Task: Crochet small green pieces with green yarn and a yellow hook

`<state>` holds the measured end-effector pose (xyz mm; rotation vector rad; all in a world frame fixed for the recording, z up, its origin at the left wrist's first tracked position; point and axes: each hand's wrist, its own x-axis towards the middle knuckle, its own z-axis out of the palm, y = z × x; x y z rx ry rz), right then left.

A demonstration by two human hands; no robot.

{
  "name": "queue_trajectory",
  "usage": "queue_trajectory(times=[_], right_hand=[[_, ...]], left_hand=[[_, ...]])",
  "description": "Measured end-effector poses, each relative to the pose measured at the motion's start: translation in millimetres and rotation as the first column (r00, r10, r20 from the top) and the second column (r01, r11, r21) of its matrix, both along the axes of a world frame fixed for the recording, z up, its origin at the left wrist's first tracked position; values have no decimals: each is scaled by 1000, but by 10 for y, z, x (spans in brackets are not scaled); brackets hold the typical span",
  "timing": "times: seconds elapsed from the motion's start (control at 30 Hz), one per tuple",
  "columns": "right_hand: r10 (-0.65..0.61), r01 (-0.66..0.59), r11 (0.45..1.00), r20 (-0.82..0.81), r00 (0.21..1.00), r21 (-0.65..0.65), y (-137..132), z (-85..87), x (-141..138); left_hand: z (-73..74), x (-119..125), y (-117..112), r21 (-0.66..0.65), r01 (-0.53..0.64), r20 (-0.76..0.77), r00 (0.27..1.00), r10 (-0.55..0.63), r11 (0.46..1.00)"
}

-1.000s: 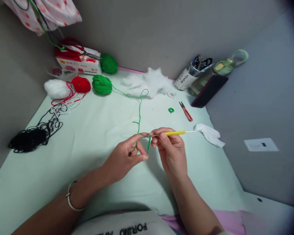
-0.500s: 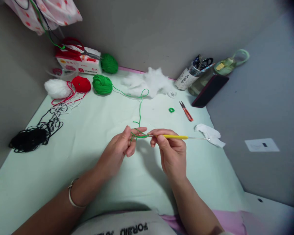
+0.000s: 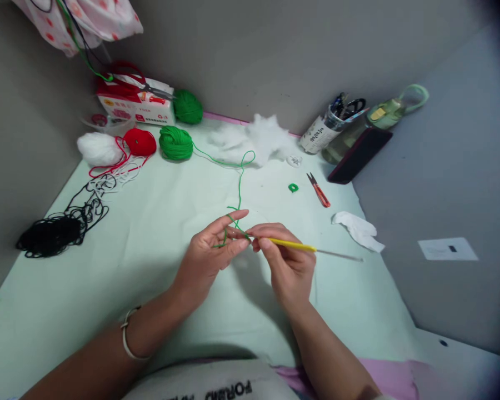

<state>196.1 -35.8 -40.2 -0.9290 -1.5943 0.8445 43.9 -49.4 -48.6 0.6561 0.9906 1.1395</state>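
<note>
My right hand [image 3: 285, 261] pinches a crochet hook with a yellow handle [image 3: 294, 245], its metal end pointing right. My left hand [image 3: 210, 253] has a green yarn strand [image 3: 238, 191] looped over its fingers and pinched near the hook's tip. The strand runs up the pale green cloth [image 3: 170, 289] to a green yarn ball [image 3: 175, 143]. Both hands meet above the middle of the cloth.
Red yarn ball [image 3: 139, 142], white yarn ball [image 3: 96, 149] and a second green ball [image 3: 188, 106] lie at the back left beside a box [image 3: 135, 105]. Black yarn tangle [image 3: 50, 236] at left. White stuffing [image 3: 260, 139], red snips [image 3: 318, 190], white scrap [image 3: 358, 229], cup of tools [image 3: 327, 125], bottle [image 3: 373, 122], phone [image 3: 358, 155] at right.
The hook has tilted, its metal end dropping lower and to the right. My left hand's fingers have shifted, re-pinching the green loop nearer the hook's tip.
</note>
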Motion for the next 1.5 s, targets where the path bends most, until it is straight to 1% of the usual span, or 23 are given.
queue_trajectory(times=[0.03, 0.1, 0.13, 0.17, 0.2, 0.23, 0.27, 0.33, 0.37, 0.4, 0.47, 0.57, 0.63, 0.77, 0.93, 1.1, 1.17, 1.23, 1.3, 1.37, 1.43, 1.5], right_hand=[[-28, 18, 995, 103, 994, 98, -14, -21, 1], [-137, 41, 951, 298, 945, 308, -43, -65, 8], [-193, 48, 922, 350, 917, 384, -55, -82, 13], [-229, 58, 902, 358, 905, 428, -62, -91, 16], [-230, 69, 900, 335, 914, 431, -65, -91, 19], [-199, 72, 915, 289, 936, 396, -63, -83, 20], [-150, 70, 942, 225, 963, 329, -55, -70, 20], [-45, 36, 988, 58, 997, 151, -30, -40, 20], [-6, 8, 998, -31, 1000, 58, -14, -29, 21], [20, -23, 999, -117, 993, -28, 3, -24, 23], [42, -91, 979, -258, 965, -180, 33, -24, 32], [45, -178, 926, -371, 928, -333, 66, -23, 47], [41, -209, 904, -410, 911, -374, 80, -7, 53], [47, -244, 882, -440, 897, -404, 90, 34, 60], [61, -257, 879, -439, 896, -402, 90, 57, 76], [76, -223, 906, -382, 921, -358, 69, 59, 91], [76, -186, 929, -327, 942, -318, 41, 62, 94], [70, -129, 959, -232, 970, -251, 7, 63, 96], [65, -78, 987, -99, 993, -142, -20, 54, 99], [73, -73, 997, 48, 996, 6, -34, 33, 102], [74, -102, 981, 169, 983, 163, -39, 1, 104], [32, -114, 956, 292, 956, 271, -46, -34, 106]], left_hand=[[7, 8, -10, 6, -5, 9, 1000, 5, 1000], [26, 23, -27, -8, 5, 67, 998, -5, 1000], [36, 29, -31, -29, 24, 115, 993, -21, 999], [45, 31, -33, -56, 50, 168, 985, -40, 997], [55, 31, -31, -80, 80, 221, 973, -61, 994], [63, 28, -27, -96, 108, 265, 961, -79, 990], [70, 22, -21, -103, 131, 296, 951, -96, 986], [82, 3, -9, -101, 153, 316, 942, -114, 983], [87, -9, -4, -95, 155, 314, 942, -118, 983], [92, -21, 1, -90, 156, 309, 943, -121, 984], [98, -45, 9, -83, 153, 295, 947, -123, 985], [96, -70, 18, -79, 147, 264, 957, -122, 986], [89, -77, 20, -73, 143, 240, 963, -122, 987], [73, -78, 17, -61, 140, 206, 970, -125, 988], [70, -84, 3, -53, 140, 191, 973, -127, 989], [66, -102, -1, -53, 135, 165, 979, -124, 989], [57, -105, 2, -47, 127, 142, 983, -119, 991], [48, -105, 4, -48, 101, 102, 990, -96, 994], [44, -101, 4, -48, 67, 51, 997, -64, 997], [52, -92, 2, -45, 41, 14, 999, -41, 998], [70, -81, -2, -41, 21, -3, 1000, -21, 999], [87, -71, -8, -46, 5, 12, 1000, -5, 999]])
